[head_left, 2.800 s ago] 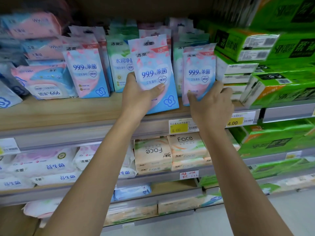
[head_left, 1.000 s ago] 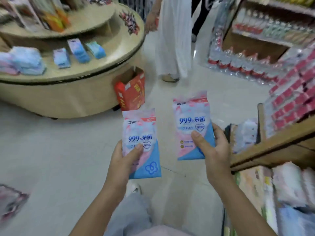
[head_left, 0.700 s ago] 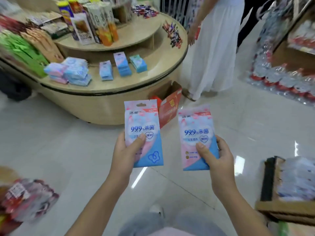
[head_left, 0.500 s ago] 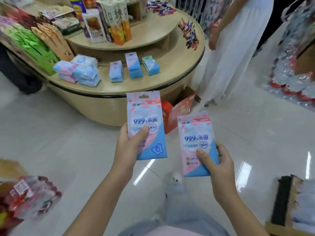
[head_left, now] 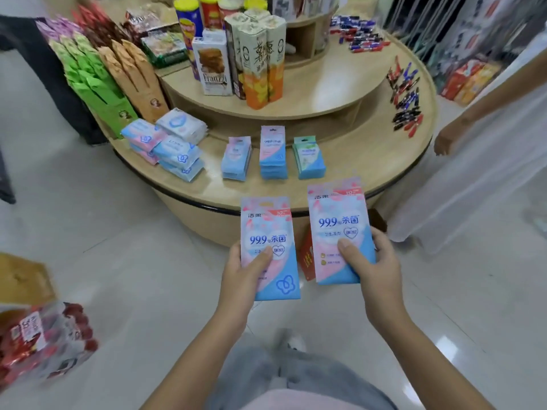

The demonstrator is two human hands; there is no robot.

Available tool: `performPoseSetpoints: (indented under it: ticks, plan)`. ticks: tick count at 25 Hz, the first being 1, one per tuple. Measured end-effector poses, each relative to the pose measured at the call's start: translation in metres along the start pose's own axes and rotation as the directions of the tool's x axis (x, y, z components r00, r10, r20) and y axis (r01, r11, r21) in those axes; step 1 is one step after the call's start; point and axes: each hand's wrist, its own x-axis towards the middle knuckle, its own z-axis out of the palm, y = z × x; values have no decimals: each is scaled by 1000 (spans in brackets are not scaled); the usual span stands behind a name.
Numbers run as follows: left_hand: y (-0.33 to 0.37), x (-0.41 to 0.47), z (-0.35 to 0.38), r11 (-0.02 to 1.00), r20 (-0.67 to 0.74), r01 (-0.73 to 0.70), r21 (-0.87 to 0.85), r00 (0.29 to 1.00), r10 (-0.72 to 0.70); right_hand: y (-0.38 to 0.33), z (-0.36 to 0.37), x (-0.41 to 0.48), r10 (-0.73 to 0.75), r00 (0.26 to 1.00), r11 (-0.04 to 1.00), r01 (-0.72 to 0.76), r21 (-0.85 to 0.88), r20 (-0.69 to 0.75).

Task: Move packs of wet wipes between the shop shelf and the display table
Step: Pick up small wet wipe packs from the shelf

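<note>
Gripping L pack (head_left: 267, 229), R pack (head_left: 337, 216), backs hidden

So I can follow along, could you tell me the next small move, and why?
Probably step closer and set both on the table: the left hand holds the left pack, the right hand the right pack, both short of the matching stack.

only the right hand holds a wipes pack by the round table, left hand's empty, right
No, the left hand grips the left pack; the right hand holds the right pack by the round table, as the head view shows.
</note>
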Motion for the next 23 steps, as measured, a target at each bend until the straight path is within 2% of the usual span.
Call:
performPoseSetpoints:
  ticks: [3, 7, 14, 19, 23]
  plan:
    - [10, 53, 7, 999, -50, 35, -2, 998, -35, -9, 32, 59, 2, 1000, 1000, -2, -17, 27]
    - [32, 154, 10, 999, -99, 35, 31, 995, -32, 0, 79, 132, 76, 997, 997, -76, -10, 14]
    - [91, 320, 37, 965, -29, -19, 262, 999, 27, 7, 160, 242, 145, 985, 989, -144, 21, -93]
    - [92, 398, 70, 931, 2, -7, 364, 1000, 7, 15, 171, 297, 211, 956, 977, -212, 19, -203]
    - [77, 420, 84, 903, -4, -12, 430, 1000, 15, 25, 166, 327, 260, 937, 964, -267, 4, -232]
